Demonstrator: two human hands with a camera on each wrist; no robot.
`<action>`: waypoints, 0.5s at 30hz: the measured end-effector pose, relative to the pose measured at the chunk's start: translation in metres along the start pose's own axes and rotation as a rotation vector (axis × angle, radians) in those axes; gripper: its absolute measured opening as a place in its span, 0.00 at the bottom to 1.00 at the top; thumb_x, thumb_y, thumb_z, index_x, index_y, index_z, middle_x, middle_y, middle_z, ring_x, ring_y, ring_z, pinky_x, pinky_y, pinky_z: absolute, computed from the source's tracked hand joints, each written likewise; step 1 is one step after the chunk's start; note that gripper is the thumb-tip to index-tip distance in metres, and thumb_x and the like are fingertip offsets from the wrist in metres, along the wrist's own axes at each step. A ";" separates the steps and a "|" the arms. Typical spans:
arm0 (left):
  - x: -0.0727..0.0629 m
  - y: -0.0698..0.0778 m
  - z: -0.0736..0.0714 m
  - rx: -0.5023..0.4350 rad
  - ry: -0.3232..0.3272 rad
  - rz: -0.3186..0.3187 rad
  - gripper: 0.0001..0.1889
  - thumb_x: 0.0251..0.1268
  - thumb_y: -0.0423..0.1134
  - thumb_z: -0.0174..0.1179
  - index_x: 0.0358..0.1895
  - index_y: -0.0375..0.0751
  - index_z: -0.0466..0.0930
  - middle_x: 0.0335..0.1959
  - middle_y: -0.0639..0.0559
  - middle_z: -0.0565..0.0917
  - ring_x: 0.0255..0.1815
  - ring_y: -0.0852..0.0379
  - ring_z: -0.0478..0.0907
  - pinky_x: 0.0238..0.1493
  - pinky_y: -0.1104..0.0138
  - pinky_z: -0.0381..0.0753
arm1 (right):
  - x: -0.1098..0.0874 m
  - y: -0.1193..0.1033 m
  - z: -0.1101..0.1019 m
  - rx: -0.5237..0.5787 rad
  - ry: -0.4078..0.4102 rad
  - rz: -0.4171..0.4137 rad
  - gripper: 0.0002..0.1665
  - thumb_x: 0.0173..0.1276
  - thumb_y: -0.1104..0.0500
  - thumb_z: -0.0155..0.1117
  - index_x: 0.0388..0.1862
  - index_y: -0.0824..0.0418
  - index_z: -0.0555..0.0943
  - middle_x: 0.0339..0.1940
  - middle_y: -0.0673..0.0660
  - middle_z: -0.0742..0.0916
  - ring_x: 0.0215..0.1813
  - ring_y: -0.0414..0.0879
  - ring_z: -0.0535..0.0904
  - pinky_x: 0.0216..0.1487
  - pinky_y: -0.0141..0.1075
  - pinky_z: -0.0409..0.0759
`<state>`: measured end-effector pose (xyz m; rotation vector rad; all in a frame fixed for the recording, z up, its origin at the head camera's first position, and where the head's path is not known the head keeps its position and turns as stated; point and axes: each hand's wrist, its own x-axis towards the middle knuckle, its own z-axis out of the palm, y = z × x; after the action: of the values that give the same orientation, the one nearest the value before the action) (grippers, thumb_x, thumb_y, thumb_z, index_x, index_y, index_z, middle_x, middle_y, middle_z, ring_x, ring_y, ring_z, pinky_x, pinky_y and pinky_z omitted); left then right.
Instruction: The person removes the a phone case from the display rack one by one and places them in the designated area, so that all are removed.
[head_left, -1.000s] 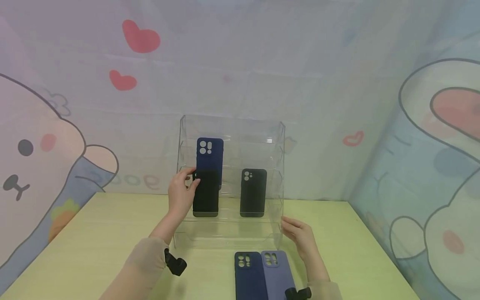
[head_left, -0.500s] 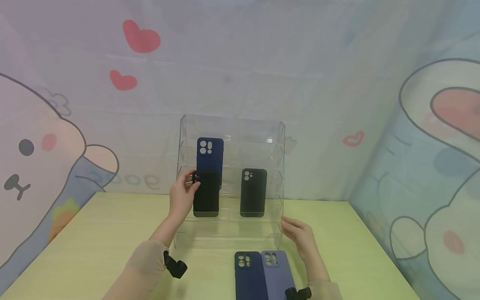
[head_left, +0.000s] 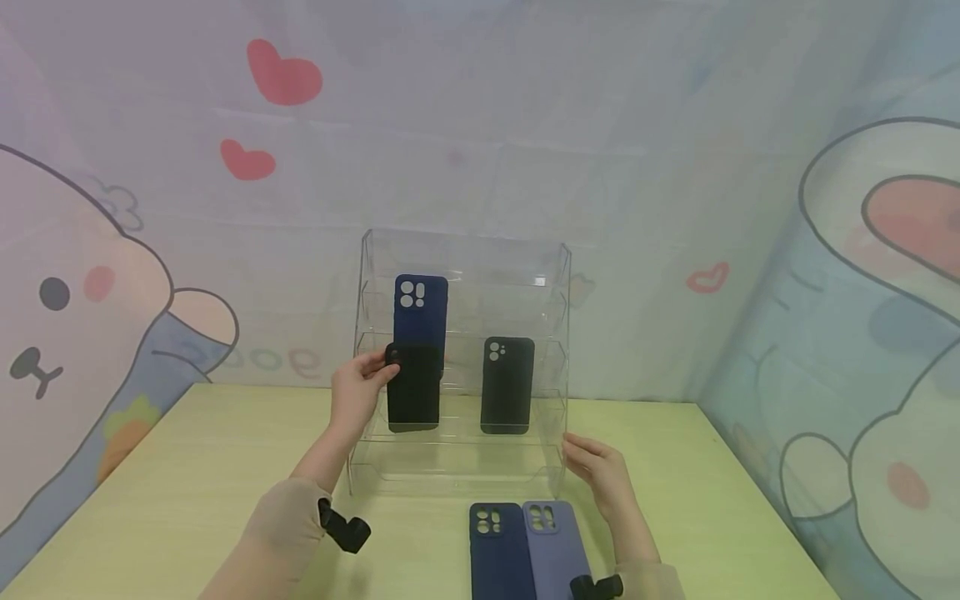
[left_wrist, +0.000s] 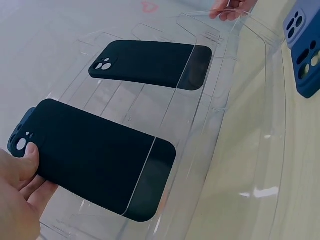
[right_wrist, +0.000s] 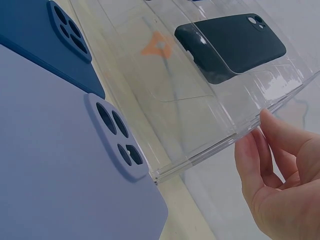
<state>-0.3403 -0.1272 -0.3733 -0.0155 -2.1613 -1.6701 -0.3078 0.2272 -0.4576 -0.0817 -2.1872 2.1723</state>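
Observation:
My left hand [head_left: 354, 390] pinches the upper left corner of a black phone case [left_wrist: 100, 155], thumb in front and fingers behind. That case stands in a low tier of a clear tiered display stand [head_left: 491, 442], its lower end behind the tier's front lip. Behind it, one tier higher, a dark blue phone case [head_left: 421, 312] is partly covered. Another black phone case [head_left: 507, 383] stands to the right in the same low tier, apart from my hands. With thumb and fingers, my right hand [right_wrist: 285, 172] holds the stand's right side edge.
On the pale yellow table [head_left: 247, 467], in front of the stand, lie a navy phone case [head_left: 501, 554] and a lavender phone case [head_left: 557, 546], side by side and touching. A cartoon-printed cloth [head_left: 480, 125] hangs behind the table.
My left hand has shifted slightly left, its fingers now further behind the black case. The case's top has dipped a little and its bottom tilts slightly. My right hand stays in place.

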 end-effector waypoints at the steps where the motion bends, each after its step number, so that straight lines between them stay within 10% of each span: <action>1: -0.001 0.001 0.000 -0.006 0.006 -0.002 0.18 0.64 0.31 0.64 0.56 0.28 0.80 0.51 0.33 0.84 0.54 0.44 0.83 0.42 0.84 0.74 | 0.000 0.000 0.000 -0.001 0.000 0.000 0.25 0.70 0.64 0.61 0.62 0.76 0.73 0.60 0.62 0.82 0.47 0.36 0.84 0.51 0.25 0.81; 9: -0.005 0.010 -0.002 -0.054 0.073 0.040 0.17 0.63 0.31 0.65 0.55 0.28 0.80 0.49 0.33 0.84 0.34 0.78 0.79 0.40 0.87 0.75 | 0.000 0.001 0.001 0.009 0.003 0.002 0.24 0.70 0.65 0.61 0.62 0.76 0.73 0.61 0.65 0.81 0.47 0.36 0.84 0.50 0.25 0.81; 15: -0.011 0.023 -0.005 -0.106 0.081 0.055 0.16 0.64 0.30 0.64 0.54 0.28 0.81 0.49 0.32 0.85 0.32 0.82 0.78 0.41 0.86 0.77 | 0.000 0.000 0.001 0.007 0.004 -0.002 0.24 0.70 0.65 0.61 0.61 0.76 0.73 0.61 0.63 0.81 0.44 0.33 0.84 0.51 0.25 0.81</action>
<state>-0.3229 -0.1231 -0.3547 -0.0366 -1.9939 -1.7216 -0.3077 0.2264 -0.4577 -0.0840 -2.1767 2.1769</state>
